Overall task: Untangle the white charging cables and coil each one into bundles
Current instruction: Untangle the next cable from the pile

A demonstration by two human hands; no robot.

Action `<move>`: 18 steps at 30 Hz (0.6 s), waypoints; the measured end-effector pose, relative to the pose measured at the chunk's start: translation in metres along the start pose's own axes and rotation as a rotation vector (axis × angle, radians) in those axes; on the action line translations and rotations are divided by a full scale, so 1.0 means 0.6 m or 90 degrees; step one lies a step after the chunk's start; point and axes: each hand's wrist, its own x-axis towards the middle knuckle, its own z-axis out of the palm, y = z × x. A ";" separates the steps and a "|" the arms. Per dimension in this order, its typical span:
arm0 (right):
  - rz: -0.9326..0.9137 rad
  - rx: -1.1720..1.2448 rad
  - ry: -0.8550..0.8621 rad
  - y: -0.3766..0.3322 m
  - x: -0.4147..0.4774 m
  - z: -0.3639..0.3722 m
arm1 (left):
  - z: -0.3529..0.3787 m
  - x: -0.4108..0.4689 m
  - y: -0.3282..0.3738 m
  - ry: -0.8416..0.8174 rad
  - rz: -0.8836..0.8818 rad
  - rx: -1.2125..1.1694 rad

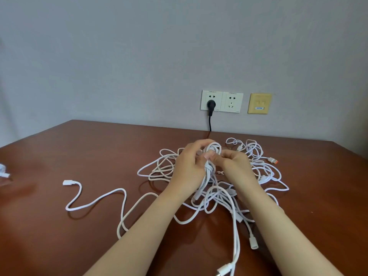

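A tangle of white charging cables (165, 168) lies on the brown table (79, 152), spreading from the middle to the right. My left hand (189, 168) grips a coiled cable bundle (213, 150) lifted above the heap. My right hand (233, 162) pinches the same bundle from the right, thumb against its wraps. One long white cable (95, 200) trails left to a white plug end (68, 182). An orange-tipped USB plug (273, 160) sticks out at the right. Another connector (253, 243) lies near my right forearm.
The wall behind holds two white sockets (232, 102), one with a black plug and cord (210, 108) dropping behind the table, plus a yellow data plate (259, 103). A small white object (3, 171) sits at the table's left edge.
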 end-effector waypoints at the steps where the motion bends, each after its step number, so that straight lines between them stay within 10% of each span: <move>1: -0.006 0.000 -0.004 0.002 0.000 0.002 | -0.001 0.000 0.001 -0.008 -0.009 -0.013; 10: -0.081 0.046 -0.124 -0.007 -0.008 0.006 | -0.016 0.006 0.006 0.099 -0.110 -0.170; 18: -0.187 -0.210 0.017 -0.001 -0.011 0.023 | -0.015 0.003 0.013 0.071 -0.109 -0.209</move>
